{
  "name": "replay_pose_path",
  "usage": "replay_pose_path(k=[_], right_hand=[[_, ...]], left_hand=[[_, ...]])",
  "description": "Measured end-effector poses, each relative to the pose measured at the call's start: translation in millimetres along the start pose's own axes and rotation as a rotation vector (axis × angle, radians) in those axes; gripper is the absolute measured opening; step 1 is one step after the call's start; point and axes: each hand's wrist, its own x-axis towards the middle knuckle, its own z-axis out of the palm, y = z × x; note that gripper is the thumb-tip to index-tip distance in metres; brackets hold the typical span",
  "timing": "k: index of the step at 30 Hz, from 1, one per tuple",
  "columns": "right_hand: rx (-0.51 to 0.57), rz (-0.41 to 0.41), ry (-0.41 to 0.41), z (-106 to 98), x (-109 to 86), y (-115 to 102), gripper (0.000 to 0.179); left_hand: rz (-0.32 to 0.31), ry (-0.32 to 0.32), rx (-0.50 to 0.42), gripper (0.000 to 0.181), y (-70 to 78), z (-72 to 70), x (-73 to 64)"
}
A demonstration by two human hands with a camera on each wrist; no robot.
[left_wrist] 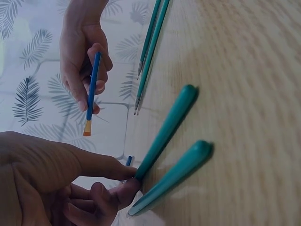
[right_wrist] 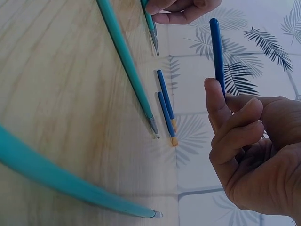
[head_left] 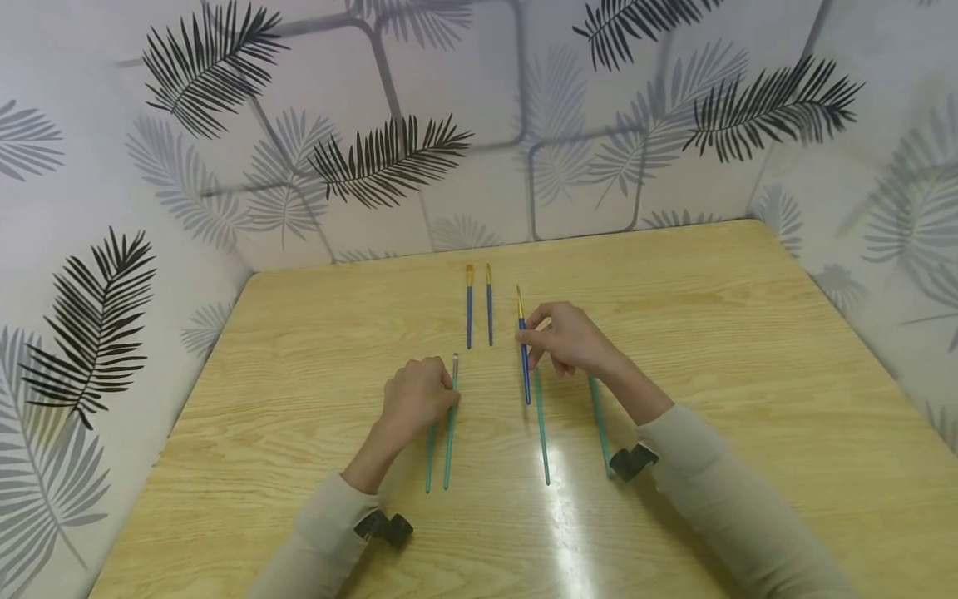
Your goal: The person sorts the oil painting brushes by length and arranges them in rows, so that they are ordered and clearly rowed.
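Note:
My left hand pinches a teal paintbrush between thumb and finger, its handle end low over the table and its ferrule pointing away. Just left of it lies a second teal paintbrush, partly covered by the hand. Above the table, my right hand pinches a blue paintbrush by the handle, its gold ferrule and bristles pointing away from me. In the right wrist view the blue handle sticks up past the fingertips. Under and beside this hand lie two more teal paintbrushes.
Two blue paintbrushes lie side by side farther back, bristles toward the wall. The wooden table meets a leaf-patterned wall at its back edge. Dark cameras sit at both wrists.

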Motion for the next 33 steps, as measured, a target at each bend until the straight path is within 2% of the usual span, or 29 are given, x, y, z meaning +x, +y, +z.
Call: replay_pose_path(k=[3, 9, 13, 15, 19, 20, 22, 28, 33], right_hand=[[-0.006, -0.016, 0.010, -1.3, 0.5, -0.6, 0.032], [-0.006, -0.021, 0.008, -5.8, 4.0, 1.6, 0.035], [-0.010, -0.020, 0.006, -8.2, 5.2, 1.5, 0.036], [-0.007, -0.021, 0.009, -9.3, 5.4, -0.2, 0.035], [0.001, -0.013, 0.006, -10.9, 7.3, -1.7, 0.032], [0.000, -0.013, 0.004, -11.3, 8.1, -2.0, 0.032], [-0.003, -0.017, 0.003, -12.2, 10.1, -1.7, 0.032], [-0.014, -0.010, 0.005, -15.6, 18.6, -0.4, 0.031], [-0.037, -0.007, 0.022, -18.1, 27.7, -1.7, 0.031]], left_hand=[[-0.002, -0.004, 0.003, 0.007, -0.3, -0.5, -0.8], [0.004, -0.009, 0.014, 0.044, 2.5, -3.1, -2.8], [-0.025, 0.010, 0.017, 0.058, 4.5, -8.1, -2.8], [-0.040, 0.025, 0.021, 0.055, 5.5, -10.8, -2.2], [-0.041, 0.041, 0.029, 0.018, 6.6, -12.6, -0.7], [-0.035, 0.042, 0.026, 0.013, 6.7, -12.3, -0.5], [-0.015, 0.044, 0.009, 0.020, 7.5, -11.3, -0.7], [0.045, 0.017, -0.077, 0.021, 15.8, -8.0, -3.1], [0.075, -0.008, -0.099, 0.022, 24.5, -5.4, -2.4]])
